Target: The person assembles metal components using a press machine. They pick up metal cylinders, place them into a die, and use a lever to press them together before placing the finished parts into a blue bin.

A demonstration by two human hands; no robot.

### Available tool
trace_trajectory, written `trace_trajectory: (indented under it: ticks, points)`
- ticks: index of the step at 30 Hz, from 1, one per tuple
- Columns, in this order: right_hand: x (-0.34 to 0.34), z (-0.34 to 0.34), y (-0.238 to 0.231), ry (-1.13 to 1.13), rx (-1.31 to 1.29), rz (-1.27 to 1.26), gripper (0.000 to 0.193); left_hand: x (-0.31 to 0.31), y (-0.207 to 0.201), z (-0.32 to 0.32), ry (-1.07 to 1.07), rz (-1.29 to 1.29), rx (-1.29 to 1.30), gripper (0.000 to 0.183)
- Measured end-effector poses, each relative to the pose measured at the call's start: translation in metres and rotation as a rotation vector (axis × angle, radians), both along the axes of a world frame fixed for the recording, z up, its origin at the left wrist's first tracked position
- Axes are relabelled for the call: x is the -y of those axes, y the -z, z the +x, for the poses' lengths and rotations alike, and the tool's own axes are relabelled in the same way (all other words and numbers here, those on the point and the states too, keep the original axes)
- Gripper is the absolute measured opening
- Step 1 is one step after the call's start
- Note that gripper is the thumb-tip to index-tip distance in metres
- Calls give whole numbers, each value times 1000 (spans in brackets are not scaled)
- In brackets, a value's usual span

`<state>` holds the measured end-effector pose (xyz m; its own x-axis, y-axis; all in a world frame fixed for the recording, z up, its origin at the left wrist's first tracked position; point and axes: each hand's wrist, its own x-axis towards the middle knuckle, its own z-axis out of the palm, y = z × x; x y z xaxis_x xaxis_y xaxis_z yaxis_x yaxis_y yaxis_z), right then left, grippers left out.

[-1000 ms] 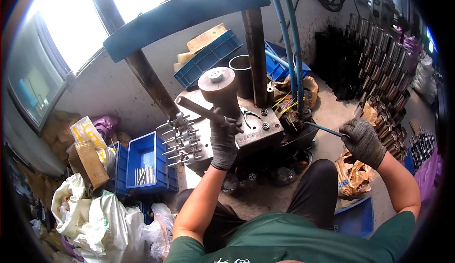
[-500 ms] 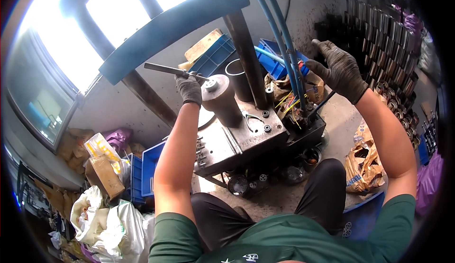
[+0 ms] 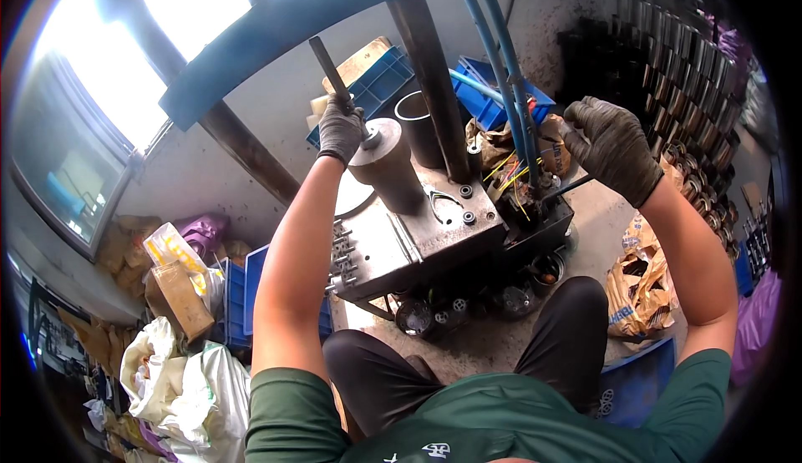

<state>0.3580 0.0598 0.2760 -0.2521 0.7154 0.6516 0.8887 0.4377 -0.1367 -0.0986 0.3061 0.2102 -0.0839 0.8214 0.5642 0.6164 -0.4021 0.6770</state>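
Note:
My left hand [image 3: 341, 131], in a dark grey work glove, is closed around a metal rod [image 3: 327, 64] that tilts upward above the fist. The lower fingers are beside the top of a tapered metal cylinder [image 3: 389, 171], which stands on the steel bed of a press [image 3: 434, 250]; a small round fitting [image 3: 373, 136] sits on that top. My right hand [image 3: 614, 150], also gloved, hovers right of the press with fingers curled in. Just below it ends a dark lever [image 3: 570, 188]; whether the palm touches it is hidden.
A blue curved beam [image 3: 292, 25] and dark columns [image 3: 430, 87] frame the press. Blue hoses [image 3: 503, 70] run down to wiring. Stacked metal sleeves [image 3: 677, 79] stand at right. Blue crates [image 3: 380, 83], a paper bag [image 3: 642, 283] and white sacks [image 3: 196, 392] lie around.
The rod has swung from nearly level to steeply upright in my left hand, which moved slightly nearer the cylinder. My right hand came down a little and its stretched fingers curled in.

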Motion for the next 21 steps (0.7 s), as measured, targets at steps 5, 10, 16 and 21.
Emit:
trace_trajectory:
  ticks: [5,10,16,21]
  points:
    - [63,7,31,-60,162,-61,38,22,-10,14,3,-24,45,27]
    - [131,31,82,-146,348,-470,41,37,-28,26,20,-143,135,26]
    - [159,33,117,-112,355,-610,20,23,-28,11,66,-272,378,29]
    - [170,27,122,23,299,-605,24,40,-29,22,-18,-160,-9,32]
